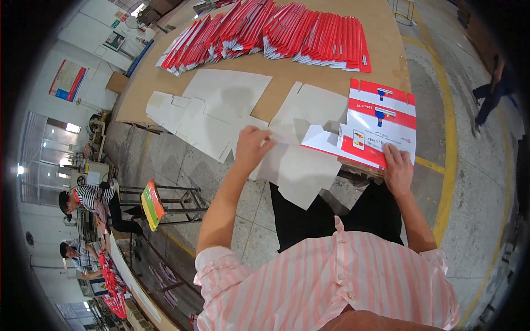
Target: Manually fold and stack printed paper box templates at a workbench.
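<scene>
A red and white printed carton blank point(381, 124) lies at the table's near right corner, with a folded white flap point(323, 139) on its left side. My right hand point(398, 170) rests on its near edge, fingers stretched out flat. Beside the flap, my left hand point(254, 149) has its fingers curled together in a pinch at the edge of a grey unprinted cardboard blank point(301, 165). That edge is blurred at the fingertips. The grey blank overhangs the table's near edge above my legs. Another grey blank point(215, 121) lies flat to the left.
A long fanned row of folded red and white cartons point(270, 36) covers the table's far side. The brown tabletop point(386, 22) ends at the right beside a floor with yellow lines. Two people sit at the left near a metal rack point(176, 204). Another person walks at far right.
</scene>
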